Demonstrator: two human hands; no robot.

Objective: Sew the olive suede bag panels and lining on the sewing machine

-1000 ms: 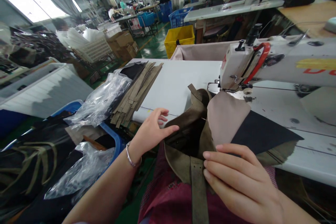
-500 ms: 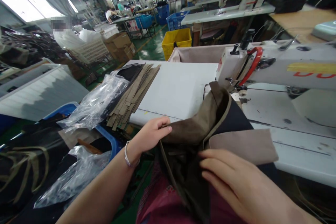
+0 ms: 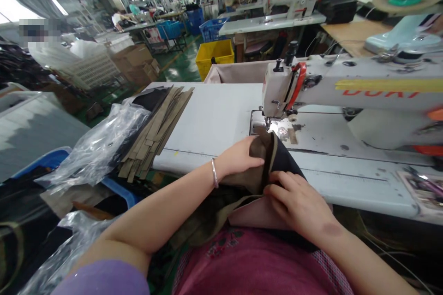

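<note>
A brown and dark navy piece of sewn fabric (image 3: 247,180) lies folded over the front edge of the sewing table, its lower part hanging toward my lap. My left hand (image 3: 240,159), with a silver bracelet at the wrist, is closed on the brown side near the top. On the other side, the bent fingers of my right hand (image 3: 294,196) grip the bound edge beside the navy part. A pinkish-beige panel (image 3: 259,214) shows below my right fingers. The fabric's top end is just in front of the needle area of the white sewing machine (image 3: 308,87).
Flat brown strips (image 3: 157,133) are piled on the left of the white table (image 3: 207,120), beside clear plastic bags (image 3: 100,140). A blue tub (image 3: 121,191) with dark fabric stands at the left. Behind are a yellow bin (image 3: 214,55) and another sewing machine (image 3: 294,2).
My left hand has moved right and forward with the fabric, near the needle area. My right hand has shifted up to the bound edge. The view has turned to the right.
</note>
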